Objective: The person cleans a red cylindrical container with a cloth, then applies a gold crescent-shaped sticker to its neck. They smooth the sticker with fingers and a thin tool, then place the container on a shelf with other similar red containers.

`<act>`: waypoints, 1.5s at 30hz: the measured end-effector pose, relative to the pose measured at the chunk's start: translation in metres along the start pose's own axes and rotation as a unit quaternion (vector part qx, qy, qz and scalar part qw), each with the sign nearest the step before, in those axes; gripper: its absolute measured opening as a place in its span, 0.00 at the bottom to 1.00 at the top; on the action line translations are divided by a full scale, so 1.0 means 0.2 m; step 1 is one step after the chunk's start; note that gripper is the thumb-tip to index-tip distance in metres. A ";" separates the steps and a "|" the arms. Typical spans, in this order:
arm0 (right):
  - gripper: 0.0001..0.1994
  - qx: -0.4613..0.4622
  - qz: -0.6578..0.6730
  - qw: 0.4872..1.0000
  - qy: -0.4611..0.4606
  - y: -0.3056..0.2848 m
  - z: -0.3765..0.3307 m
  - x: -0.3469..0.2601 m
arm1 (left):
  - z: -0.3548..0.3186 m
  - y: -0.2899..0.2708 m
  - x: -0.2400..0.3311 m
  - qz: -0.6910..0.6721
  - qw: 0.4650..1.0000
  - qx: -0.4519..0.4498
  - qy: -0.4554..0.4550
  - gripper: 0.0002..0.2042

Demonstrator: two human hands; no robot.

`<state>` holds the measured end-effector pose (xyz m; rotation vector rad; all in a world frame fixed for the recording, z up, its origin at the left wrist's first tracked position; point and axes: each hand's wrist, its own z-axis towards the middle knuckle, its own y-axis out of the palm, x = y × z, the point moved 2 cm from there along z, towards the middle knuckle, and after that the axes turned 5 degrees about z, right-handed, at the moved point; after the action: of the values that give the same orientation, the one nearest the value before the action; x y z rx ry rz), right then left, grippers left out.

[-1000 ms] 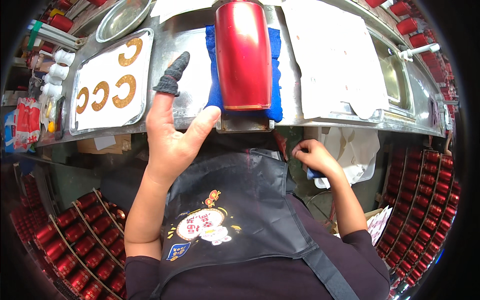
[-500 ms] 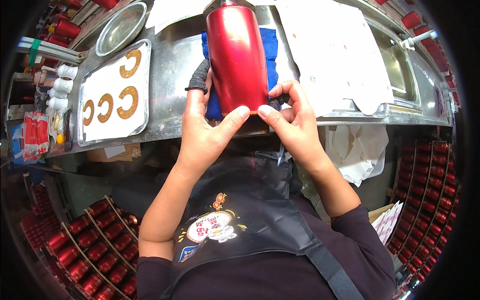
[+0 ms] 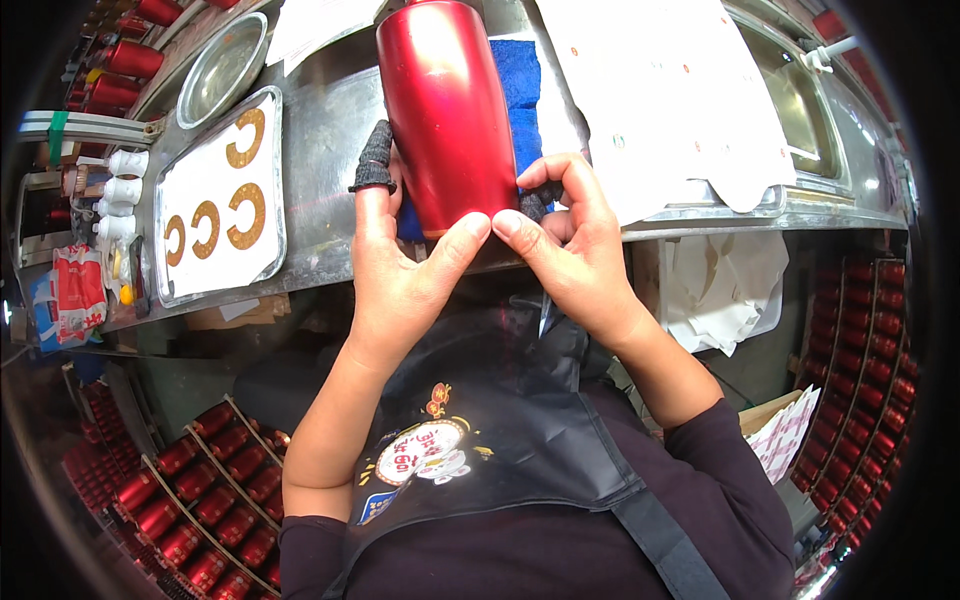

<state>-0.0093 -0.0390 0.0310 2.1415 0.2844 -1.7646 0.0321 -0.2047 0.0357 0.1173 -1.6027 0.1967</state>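
You are in a small production workshop, not a home. In front of you runs a stainless steel table (image 3: 320, 150), scuffed from use, with a built-in steel sink (image 3: 800, 100) at its right end. On its left sits a tray (image 3: 215, 200) holding gold C-shaped stickers on white backing, and a steel bowl (image 3: 220, 65) lies beyond it. Large white sheets of backing paper (image 3: 680, 90) cover the right part of the table. Crates packed with identical red metal bottles (image 3: 190, 500) crowd the floor at your left and right, and you wear a dark work apron (image 3: 500, 440).
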 end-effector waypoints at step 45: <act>0.12 0.032 -0.045 0.995 -0.080 0.00 0.00 0.01 | 0.00 0.02 0.01 -0.020 1.000 0.019 -0.011 0.40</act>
<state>-0.0090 -0.0396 0.0281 2.0445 0.2910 -2.0084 0.0322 -0.2011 0.0373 0.1819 -1.6173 0.1960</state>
